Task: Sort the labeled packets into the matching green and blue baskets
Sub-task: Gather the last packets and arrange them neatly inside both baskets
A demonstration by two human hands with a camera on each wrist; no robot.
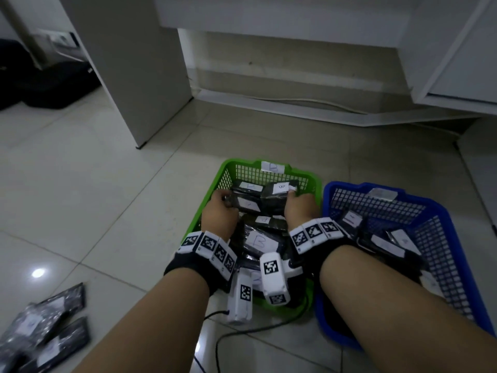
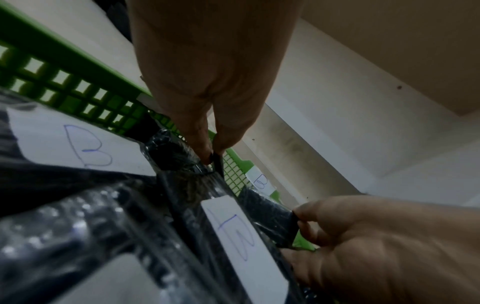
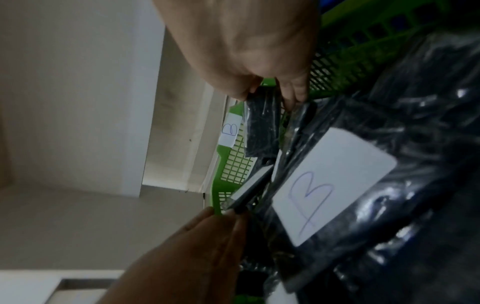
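Observation:
The green basket (image 1: 228,168) carries a white "B" tag (image 1: 273,167) on its far rim and holds several black plastic-wrapped packets with white "B" labels. Both hands reach into its far end. My left hand (image 1: 224,200) pinches the left edge of a black packet (image 1: 248,203); its fingertips (image 2: 211,158) close on the wrap. My right hand (image 1: 293,196) grips the right edge of a neighbouring "B" packet (image 1: 278,191), with its fingers (image 3: 291,96) curled on the dark plastic. The blue basket (image 1: 446,216) stands right of the green one and also holds labelled packets.
Several loose black packets (image 1: 40,327) lie on the tiled floor at the lower left. A black cable (image 1: 242,332) runs across the floor before the baskets. A white cabinet panel (image 1: 139,76) and a low ledge stand behind.

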